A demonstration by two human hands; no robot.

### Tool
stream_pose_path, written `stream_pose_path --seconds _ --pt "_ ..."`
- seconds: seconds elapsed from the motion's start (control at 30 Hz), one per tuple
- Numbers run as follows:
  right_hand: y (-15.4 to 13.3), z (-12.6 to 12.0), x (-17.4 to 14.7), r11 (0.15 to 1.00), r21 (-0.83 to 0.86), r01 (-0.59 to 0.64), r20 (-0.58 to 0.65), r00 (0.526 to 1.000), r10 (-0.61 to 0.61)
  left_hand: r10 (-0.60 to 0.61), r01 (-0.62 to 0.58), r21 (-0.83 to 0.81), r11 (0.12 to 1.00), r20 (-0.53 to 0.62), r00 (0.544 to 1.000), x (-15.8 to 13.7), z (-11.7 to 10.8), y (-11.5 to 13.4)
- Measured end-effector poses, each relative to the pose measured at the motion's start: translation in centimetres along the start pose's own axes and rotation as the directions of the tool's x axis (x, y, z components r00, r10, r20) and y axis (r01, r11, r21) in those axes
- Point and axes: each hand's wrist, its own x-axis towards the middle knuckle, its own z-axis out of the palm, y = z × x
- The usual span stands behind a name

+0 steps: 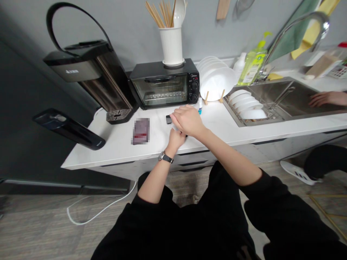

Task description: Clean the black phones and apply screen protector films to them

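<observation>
Hands meet on the white bench (pixel 121 144): right hand (pixel 187 121), fingers curled, lies over a small black object (pixel 168 119) before the toaster oven (pixel 165 85); left hand (pixel 175 138) sits closed beneath it, grip seemingly hidden.

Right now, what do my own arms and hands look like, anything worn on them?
Both hands are bare. The left hand has a wristwatch with a dark strap and a silvery case. Black sleeves are pushed up to about the elbows. No rings or gloves show.
</observation>
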Motion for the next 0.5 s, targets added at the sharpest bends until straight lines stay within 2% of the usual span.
stream_pose_path --seconds 0.07,0.13,0.2,0.27,0.4,0.43,0.5 --pt "0.5 -0.3 -0.1 0.997 0.010 0.073 0.037 0.997 -0.074 0.016 -0.016 0.057 0.998 -0.011 1.000 0.1 0.1 0.0" --pt "1.3 -0.5 -0.4 0.997 0.032 0.074 0.038 0.996 -0.075 0.016 -0.016 0.115 0.993 0.003 1.000 0.3 0.2 0.2" --pt "2.1 -0.5 -0.5 0.999 0.052 -0.015 0.008 1.000 0.015 0.011 -0.013 0.151 0.988 0.013 1.000 0.5 0.3 0.5" --pt "2.5 -0.3 -0.4 0.986 0.065 -0.154 -0.028 0.987 0.157 0.019 -0.020 0.151 0.988 0.004 1.000 0.5 0.2 0.7" --pt "2.7 0.4 0.1 0.895 0.059 -0.443 -0.039 0.894 0.446 0.050 -0.048 0.090 0.995 -0.027 0.998 0.2 0.0 0.7" --pt "2.6 0.5 0.2 0.880 0.054 -0.471 -0.039 0.880 0.473 0.052 -0.050 0.085 0.995 -0.028 0.998 0.1 0.0 0.7" --pt "2.0 0.5 0.1 0.895 0.051 -0.443 -0.055 0.894 0.445 0.052 -0.050 0.089 0.995 -0.025 0.998 0.1 -0.1 0.6"
